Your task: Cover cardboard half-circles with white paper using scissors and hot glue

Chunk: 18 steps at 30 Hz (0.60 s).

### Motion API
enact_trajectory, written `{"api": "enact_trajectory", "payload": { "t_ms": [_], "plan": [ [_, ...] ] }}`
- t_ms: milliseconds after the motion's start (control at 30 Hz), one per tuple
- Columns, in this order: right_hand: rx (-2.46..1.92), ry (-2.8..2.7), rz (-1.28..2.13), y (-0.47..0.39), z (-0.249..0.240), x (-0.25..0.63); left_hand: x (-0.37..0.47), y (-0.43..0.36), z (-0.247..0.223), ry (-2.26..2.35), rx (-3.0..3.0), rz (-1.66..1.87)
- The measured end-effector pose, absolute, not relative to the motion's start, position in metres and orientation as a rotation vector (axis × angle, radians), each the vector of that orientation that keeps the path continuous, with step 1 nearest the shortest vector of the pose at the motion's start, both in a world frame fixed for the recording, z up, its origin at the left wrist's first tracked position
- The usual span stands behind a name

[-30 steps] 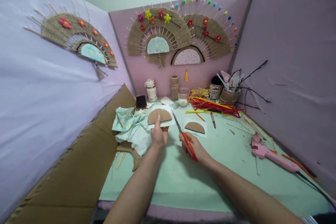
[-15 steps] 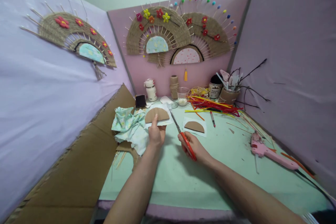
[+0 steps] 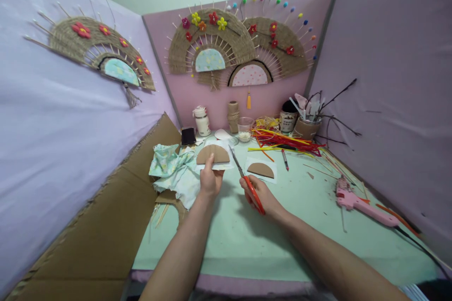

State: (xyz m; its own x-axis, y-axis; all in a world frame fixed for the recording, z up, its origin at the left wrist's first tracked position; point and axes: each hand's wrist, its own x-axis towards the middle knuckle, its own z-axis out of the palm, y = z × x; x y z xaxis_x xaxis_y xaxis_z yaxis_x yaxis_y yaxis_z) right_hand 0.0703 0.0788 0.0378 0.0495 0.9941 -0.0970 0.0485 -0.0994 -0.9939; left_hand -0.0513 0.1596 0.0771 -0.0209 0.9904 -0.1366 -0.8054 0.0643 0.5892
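Observation:
My left hand (image 3: 211,179) pinches a half-round cardboard piece (image 3: 219,154) backed with pale fabric (image 3: 226,166), thumb on the cardboard and the other fingers underneath. In my right hand (image 3: 260,196) are red-handled scissors (image 3: 253,194), their blades pointing up and left beside the fabric's right edge. Whether the tips touch the fabric I cannot tell. A second half-round cardboard piece (image 3: 260,170) on white fabric lies on the table just beyond my right hand. Crumpled floral fabric (image 3: 173,164) is heaped left of my left hand.
A pink glue gun (image 3: 363,207) with its cord lies at the right. Red and yellow pipe cleaners (image 3: 286,141), a clear cup (image 3: 245,130), a twine spool (image 3: 233,116) and a white bottle (image 3: 202,121) stand at the back. A cardboard sheet (image 3: 95,216) lines the left side.
The cardboard piece in my left hand has shifted very slightly right. My right hand keeps the scissors in nearly the same place. The whole view has moved a little.

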Motion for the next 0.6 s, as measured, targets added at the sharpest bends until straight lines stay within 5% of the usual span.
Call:
{"api": "enact_trajectory", "payload": {
  "t_ms": [600],
  "plan": [
    [-1.355, -1.18, 1.23, 0.079, 0.039, 0.071, -0.062, 0.171, 0.074, 0.595, 0.353, 1.514]
  ]
}}
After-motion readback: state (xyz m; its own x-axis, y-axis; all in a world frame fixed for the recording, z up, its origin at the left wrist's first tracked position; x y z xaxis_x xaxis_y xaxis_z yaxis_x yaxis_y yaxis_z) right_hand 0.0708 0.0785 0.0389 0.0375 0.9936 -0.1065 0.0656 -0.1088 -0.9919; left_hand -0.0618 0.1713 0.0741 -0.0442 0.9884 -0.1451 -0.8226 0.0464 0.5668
